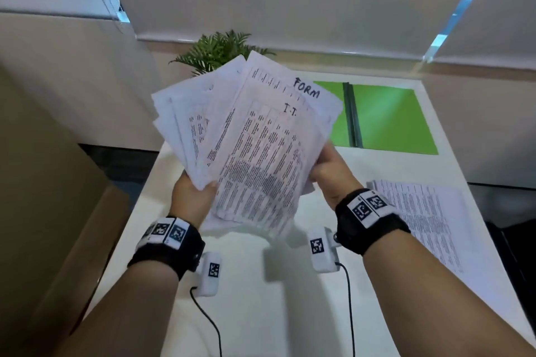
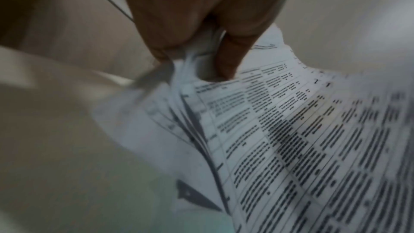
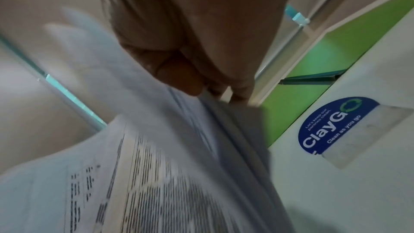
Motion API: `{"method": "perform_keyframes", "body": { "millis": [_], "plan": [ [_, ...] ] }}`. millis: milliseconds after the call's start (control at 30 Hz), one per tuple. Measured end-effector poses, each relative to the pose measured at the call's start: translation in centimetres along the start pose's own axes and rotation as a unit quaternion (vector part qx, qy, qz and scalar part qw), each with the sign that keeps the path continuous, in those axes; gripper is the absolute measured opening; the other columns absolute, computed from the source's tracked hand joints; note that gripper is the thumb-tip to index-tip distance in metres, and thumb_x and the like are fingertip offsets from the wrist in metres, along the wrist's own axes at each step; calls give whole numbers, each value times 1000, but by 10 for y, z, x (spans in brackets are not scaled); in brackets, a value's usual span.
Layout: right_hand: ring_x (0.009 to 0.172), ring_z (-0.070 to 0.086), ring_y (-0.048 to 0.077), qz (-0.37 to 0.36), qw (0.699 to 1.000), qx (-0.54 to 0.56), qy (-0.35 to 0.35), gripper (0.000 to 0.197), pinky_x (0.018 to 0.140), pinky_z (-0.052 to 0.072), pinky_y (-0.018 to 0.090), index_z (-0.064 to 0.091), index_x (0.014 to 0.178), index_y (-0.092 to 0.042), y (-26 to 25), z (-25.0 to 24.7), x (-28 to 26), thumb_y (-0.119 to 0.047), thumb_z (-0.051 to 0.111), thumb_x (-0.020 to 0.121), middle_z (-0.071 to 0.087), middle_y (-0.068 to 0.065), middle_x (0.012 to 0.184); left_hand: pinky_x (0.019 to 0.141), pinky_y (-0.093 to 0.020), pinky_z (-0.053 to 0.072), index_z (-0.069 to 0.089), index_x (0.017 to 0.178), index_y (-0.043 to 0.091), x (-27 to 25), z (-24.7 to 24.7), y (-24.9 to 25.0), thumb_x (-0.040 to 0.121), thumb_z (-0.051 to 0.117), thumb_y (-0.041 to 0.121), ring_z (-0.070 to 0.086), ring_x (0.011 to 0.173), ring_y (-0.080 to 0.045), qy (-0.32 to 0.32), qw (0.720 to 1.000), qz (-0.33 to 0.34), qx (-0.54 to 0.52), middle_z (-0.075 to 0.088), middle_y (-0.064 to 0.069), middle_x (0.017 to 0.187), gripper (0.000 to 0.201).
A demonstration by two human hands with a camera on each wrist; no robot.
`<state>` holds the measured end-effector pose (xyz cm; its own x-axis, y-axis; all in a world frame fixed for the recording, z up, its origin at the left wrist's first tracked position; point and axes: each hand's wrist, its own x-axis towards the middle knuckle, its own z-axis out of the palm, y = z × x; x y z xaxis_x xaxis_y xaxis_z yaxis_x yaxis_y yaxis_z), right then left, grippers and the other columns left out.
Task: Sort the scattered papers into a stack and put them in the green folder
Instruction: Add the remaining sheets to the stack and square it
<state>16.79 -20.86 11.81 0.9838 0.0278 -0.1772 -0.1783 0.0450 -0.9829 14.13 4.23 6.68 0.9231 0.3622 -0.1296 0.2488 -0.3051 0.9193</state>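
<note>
While both hands grip them, papers (image 1: 255, 136) fan unevenly — green folder (image 1: 388, 119) open.

I find both hands raised off the surface (image 1: 249, 313), the left hand (image 1: 193, 197) and right hand (image 1: 333, 174) gripping a fanned bundle of papers (image 1: 249, 136) that screens the middle ground. Bare surface lies open beneath and in front of the wrists. To the right, a second sheaf of papers (image 1: 420, 217) covers the near edge. The open green folder (image 1: 394, 122) lies beyond, its right leaf unobstructed. A plant (image 1: 217, 49) stands behind the bundle, at the far left.
</note>
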Motion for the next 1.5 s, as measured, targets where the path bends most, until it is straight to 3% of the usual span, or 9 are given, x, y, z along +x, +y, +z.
{"method": "perform_keyframes", "body": {
  "millis": [133, 267, 400, 567, 733, 800, 967, 1300, 1500],
  "plan": [
    [136, 34, 14, -116, 971, -183, 98, 93, 111, 36, 47, 26, 147, -33, -24, -14, -4, 12, 53, 70, 37, -5, 144, 73, -35, 48, 57, 111, 22, 6, -17, 44, 84, 52, 4, 61, 89, -34, -9, 956, 111, 273, 66, -9, 96, 33],
    [148, 2, 23, -274, 787, -553, 30, 93, 118, 3, 56, 18, 149, -32, -55, 18, -19, -3, 60, 71, 12, -2, 159, 69, -34, 42, 60, 101, 26, -2, -3, 101, 80, 53, 10, 64, 87, -32, -50, 839, 238, 487, 69, -4, 88, 27],
    [140, 32, 26, -243, 683, -689, -13, 60, 111, 8, 64, 44, 131, -31, -50, 32, -15, -17, 64, 75, 56, -1, 128, 91, -40, 30, 62, 101, 30, -14, 17, 128, 79, 59, 15, 66, 89, -22, -56, 745, 373, 551, 71, 4, 85, 27],
    [72, 62, 27, -101, 821, -562, 14, 13, 66, 55, 38, 64, 86, -21, -41, 17, -10, -26, 52, 88, 63, -1, 73, 112, -63, -1, 49, 132, 22, -14, 16, 102, 74, 60, 6, 36, 139, -26, 107, 795, 466, 373, 48, -3, 140, 61],
    [67, 59, 26, 30, 980, -177, 80, 10, 66, 54, 39, 67, 82, -10, -11, -17, 4, -18, 72, 82, 65, 10, 73, 118, -54, 15, -6, 152, 21, -3, 6, 42, 72, 82, 26, 7, 148, -22, 130, 987, 95, -15, -6, -9, 161, 119],
    [73, 66, 28, 43, 984, -154, 74, 18, 71, 56, 41, 70, 89, -5, 0, -20, 6, -19, 75, 78, 72, 17, 83, 118, -49, 23, -14, 151, 32, 5, 9, 19, 76, 79, 26, 15, 147, -19, 35, 993, -31, -107, -3, -6, 162, 119],
    [80, 69, 28, 113, 981, -152, 50, 32, 78, 58, 42, 68, 93, -6, 47, -18, -2, -27, 78, 72, 72, 10, 84, 105, -32, 34, 5, 153, 23, -6, 25, -6, 85, 68, 3, 44, 134, -24, -85, 996, -23, 3, 42, -6, 149, 95],
    [92, 70, 31, 228, 962, -151, 21, 43, 90, 53, 53, 67, 97, -11, 114, -42, -14, -32, 83, 63, 73, 13, 100, 100, -30, 38, 51, 128, 20, 5, 16, -31, 78, 78, 26, 48, 130, -28, 65, 994, -64, 57, 55, -12, 136, 57],
    [120, 53, 26, 221, 939, -261, 27, 61, 103, 40, 34, 37, 141, -13, 118, -47, -21, -29, 63, 88, 55, 7, 130, 105, -36, 35, 26, 150, 16, 5, 23, -49, 91, 62, 32, 41, 135, -32, 29, 985, -133, 102, 34, -14, 150, 71]
  ]
}}
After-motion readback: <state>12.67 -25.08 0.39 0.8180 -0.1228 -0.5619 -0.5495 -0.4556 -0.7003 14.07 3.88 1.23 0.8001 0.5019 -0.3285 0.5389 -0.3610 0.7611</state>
